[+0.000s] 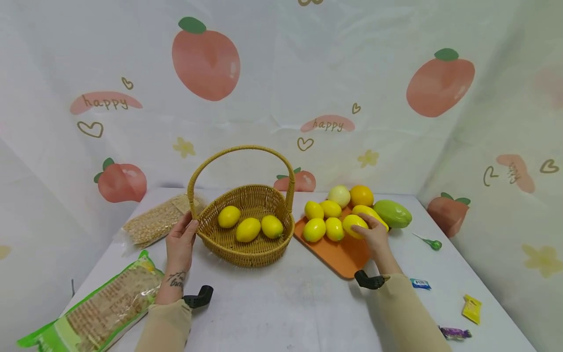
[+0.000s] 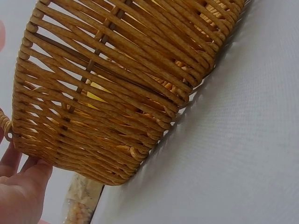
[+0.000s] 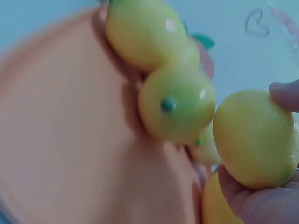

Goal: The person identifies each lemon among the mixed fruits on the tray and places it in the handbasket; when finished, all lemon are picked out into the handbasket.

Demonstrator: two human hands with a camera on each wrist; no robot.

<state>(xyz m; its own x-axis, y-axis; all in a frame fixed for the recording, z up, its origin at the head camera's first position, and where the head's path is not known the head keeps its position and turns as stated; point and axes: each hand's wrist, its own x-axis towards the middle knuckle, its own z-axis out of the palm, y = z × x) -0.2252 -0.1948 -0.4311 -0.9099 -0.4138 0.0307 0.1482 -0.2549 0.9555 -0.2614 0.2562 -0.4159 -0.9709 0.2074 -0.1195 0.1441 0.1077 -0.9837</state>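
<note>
Right hand (image 1: 375, 238) gripping lemon (image 1: 353, 225) over tray (image 1: 347, 256) edge, left hand (image 1: 181, 240) flat against basket (image 1: 246, 249) rim, bare tabletop (image 1: 290, 303) between.

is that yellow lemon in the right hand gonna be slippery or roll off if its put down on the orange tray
The lemon looks smooth and glossy, so it may be a little slippery, though the right hand wraps it with thumb and fingers. Its rounded oval shape would probably roll on the flat orange tray, which seems to have no raised rim. Neighbouring lemons might stop it.
</note>
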